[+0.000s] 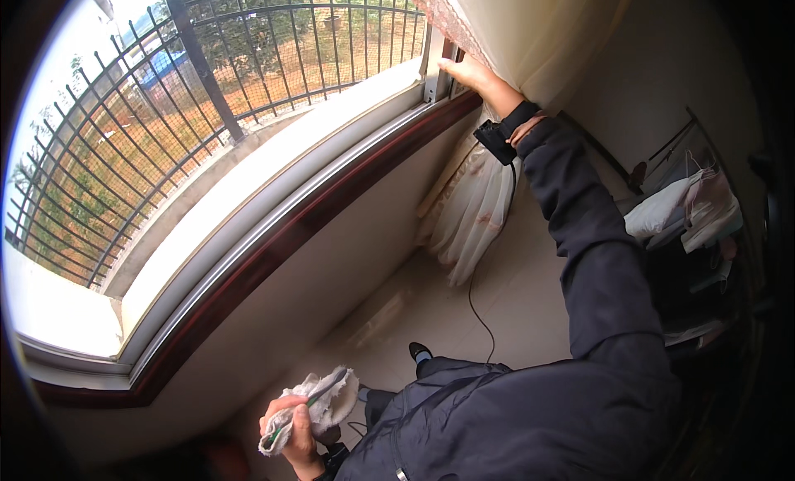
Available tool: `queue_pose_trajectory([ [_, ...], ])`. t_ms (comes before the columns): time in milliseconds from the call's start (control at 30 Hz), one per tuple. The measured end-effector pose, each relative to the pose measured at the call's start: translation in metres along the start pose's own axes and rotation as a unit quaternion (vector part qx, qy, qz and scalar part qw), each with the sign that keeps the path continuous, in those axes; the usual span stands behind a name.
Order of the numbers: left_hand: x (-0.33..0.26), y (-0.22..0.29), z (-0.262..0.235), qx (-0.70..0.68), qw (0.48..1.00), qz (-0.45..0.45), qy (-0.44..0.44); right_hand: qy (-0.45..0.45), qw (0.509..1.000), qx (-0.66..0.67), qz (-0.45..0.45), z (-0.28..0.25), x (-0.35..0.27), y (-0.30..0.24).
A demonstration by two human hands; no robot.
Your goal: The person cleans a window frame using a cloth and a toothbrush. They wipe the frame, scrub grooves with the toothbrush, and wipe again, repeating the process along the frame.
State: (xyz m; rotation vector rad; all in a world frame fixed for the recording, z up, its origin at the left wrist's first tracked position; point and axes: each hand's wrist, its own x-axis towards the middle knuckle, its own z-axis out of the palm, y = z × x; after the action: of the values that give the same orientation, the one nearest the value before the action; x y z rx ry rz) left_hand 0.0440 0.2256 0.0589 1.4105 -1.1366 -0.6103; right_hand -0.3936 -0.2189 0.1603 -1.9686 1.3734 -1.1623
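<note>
Off-white cloth (338, 400), rumpled and marked with grey and green, is bunched in the left hand (300, 431), whose fingers and thumb are closed around it, at the near left, just beside the front of the person's dark jacket (530, 423). Far from it, the right arm reaches out to the far right end of the window, where the right hand (470, 71) is at the pale upright of the window frame (434, 71), its thumb side toward the opening; how far its fingers close around that edge cannot be told. A black device (495, 143) is strapped at the right wrist. Between the two hands the silver track (281, 207) runs from near left to far right, bordered on the room side by a glossy dark red-brown sill edge (286, 242). Outside stands a black bar fence (199, 62), with grass and bare soil beyond. A cream curtain (551, 33) hangs just right of the right hand, and its patterned lower part falls toward the pale floor (534, 299). Over that floor a thin dark cable (472, 303) curves, to the right of a dark shoe (419, 349). Farther right, a white bag (658, 209) lies among dark, partly shadowed things.
</note>
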Motion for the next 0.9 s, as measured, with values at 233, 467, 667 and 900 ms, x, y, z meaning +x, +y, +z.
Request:
queue_pose_trajectory([
  [233, 0.007, 0.011, -0.005, 0.003, 0.999, 0.033, -0.002, 0.03, 0.997, 0.068, -0.014, 0.023, -0.013, -0.001],
  [467, 0.0, 0.003, -0.025, -0.001, 1.0, 0.019, 0.01, 0.041, 0.995, 0.092, -0.011, 0.024, -0.022, -0.003],
  [667, 0.002, 0.003, -0.03, 0.007, 0.999, 0.033, 0.022, 0.038, 0.994, 0.099, -0.007, 0.023, -0.027, -0.007],
  [900, 0.003, 0.003, -0.03, 0.001, 1.0, 0.026, -0.002, 0.047, 0.995, 0.089, -0.012, 0.028, -0.023, -0.009],
])
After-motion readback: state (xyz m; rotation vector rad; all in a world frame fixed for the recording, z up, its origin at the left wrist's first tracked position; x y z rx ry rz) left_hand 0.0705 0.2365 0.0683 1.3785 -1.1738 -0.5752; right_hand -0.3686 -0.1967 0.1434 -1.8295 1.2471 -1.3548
